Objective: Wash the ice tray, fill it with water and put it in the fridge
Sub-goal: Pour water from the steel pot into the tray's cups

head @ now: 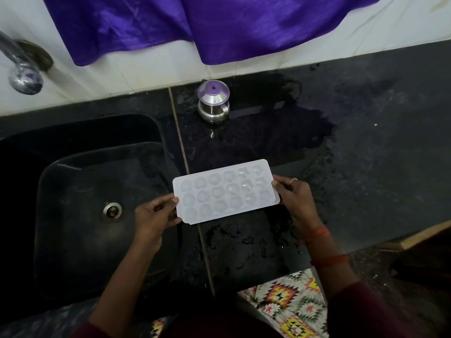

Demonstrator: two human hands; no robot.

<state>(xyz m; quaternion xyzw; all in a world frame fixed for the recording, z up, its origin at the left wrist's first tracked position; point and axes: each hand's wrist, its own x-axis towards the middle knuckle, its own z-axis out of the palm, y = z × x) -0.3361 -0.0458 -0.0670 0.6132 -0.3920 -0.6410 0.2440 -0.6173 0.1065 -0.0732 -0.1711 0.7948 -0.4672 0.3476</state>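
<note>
A white plastic ice tray [225, 191] with several round cups is held level over the wet black counter, just right of the sink. My left hand [156, 213] grips its left short edge with curled fingers. Its right short edge is pinched by my right hand [294, 193], thumb on top. Some cups at the right end glint as if they hold water. The black sink [73, 191] with a metal drain [111, 211] lies to the left.
A steel lidded pot [213, 102] stands on the black counter [366, 142] behind the tray, amid a puddle. A tap [22, 69] juts from the tiled wall at upper left. Purple cloth [195, 25] hangs above.
</note>
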